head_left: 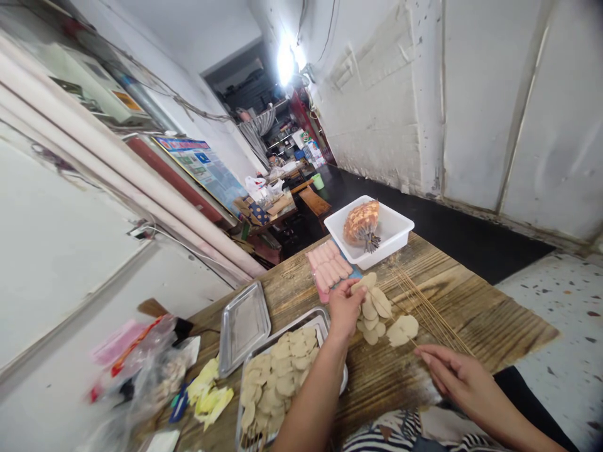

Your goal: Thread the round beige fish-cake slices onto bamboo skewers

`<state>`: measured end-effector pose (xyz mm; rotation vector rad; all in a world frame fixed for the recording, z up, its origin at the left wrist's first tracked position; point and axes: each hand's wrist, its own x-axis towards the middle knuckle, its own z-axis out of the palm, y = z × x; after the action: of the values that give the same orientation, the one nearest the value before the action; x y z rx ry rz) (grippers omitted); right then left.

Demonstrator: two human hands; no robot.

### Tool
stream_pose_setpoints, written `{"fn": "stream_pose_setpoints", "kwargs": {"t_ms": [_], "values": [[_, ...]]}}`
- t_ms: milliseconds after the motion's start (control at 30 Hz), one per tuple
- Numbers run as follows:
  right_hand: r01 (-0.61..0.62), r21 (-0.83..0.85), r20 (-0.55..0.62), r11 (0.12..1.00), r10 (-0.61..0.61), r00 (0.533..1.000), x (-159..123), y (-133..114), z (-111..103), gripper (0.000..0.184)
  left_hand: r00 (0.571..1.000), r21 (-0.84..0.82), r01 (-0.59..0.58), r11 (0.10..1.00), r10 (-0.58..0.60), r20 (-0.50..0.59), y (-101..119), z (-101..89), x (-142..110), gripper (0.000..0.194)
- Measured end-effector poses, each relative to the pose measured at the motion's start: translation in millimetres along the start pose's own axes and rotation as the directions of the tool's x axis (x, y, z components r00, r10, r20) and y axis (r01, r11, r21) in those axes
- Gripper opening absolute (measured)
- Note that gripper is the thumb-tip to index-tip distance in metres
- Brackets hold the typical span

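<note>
My left hand (343, 309) is closed on a bunch of thin, round beige slices (377, 304), fanned out over the wooden table. Between the fingertips of my right hand (452, 369) is a thin wooden skewer (414, 343). At its far end sit pale slices (403, 331), just right of the bunch. Below my left forearm, a metal tray (322, 317) holds a heap of similar slices (277, 370); the forearm hides part of it. Several loose skewers (431, 311) lie on the table beyond my right hand.
A white plastic tub (396, 242) with a bundle of reddish skewered food (362, 225) stands at the table's far edge. Nearby lies a pack of pink sausages (328, 266). A shallow metal tray (245, 326), yellow crumpled wrappers (210, 395) and plastic bags (155, 358) are on the left.
</note>
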<state>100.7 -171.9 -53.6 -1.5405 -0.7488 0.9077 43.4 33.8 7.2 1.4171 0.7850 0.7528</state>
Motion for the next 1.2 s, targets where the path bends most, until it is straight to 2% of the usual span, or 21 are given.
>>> {"fn": "stream_pose_setpoints", "kwargs": {"t_ms": [333, 467, 700, 1000, 1200], "values": [[0.019, -0.021, -0.019, 1.000, -0.019, 1.000, 2, 2, -1, 0.039, 0.996, -0.064, 0.084, 0.994, -0.083, 0.032, -3, 2.3, 2, 0.038], [0.021, -0.015, -0.024, 1.000, -0.022, 0.999, 1, 3, -1, 0.039, 0.982, -0.202, 0.188, 0.961, -0.183, 0.045, 1, 1.8, 2, 0.041], [0.043, -0.026, -0.012, 0.999, -0.043, 0.999, 3, 8, -2, 0.043, 0.938, -0.353, 0.346, 0.870, -0.311, 0.153, 8, -2.0, 2, 0.036], [0.022, 0.021, 0.005, 1.000, -0.022, 1.000, 9, 20, 0, 0.042, 0.921, -0.395, 0.384, 0.835, -0.315, 0.229, 7, -3.6, 3, 0.030], [0.023, 0.022, 0.003, 0.999, -0.023, 1.000, 10, 17, 0, 0.043, 0.907, -0.403, 0.415, 0.815, -0.337, 0.252, 6, -0.4, 0, 0.032]]}}
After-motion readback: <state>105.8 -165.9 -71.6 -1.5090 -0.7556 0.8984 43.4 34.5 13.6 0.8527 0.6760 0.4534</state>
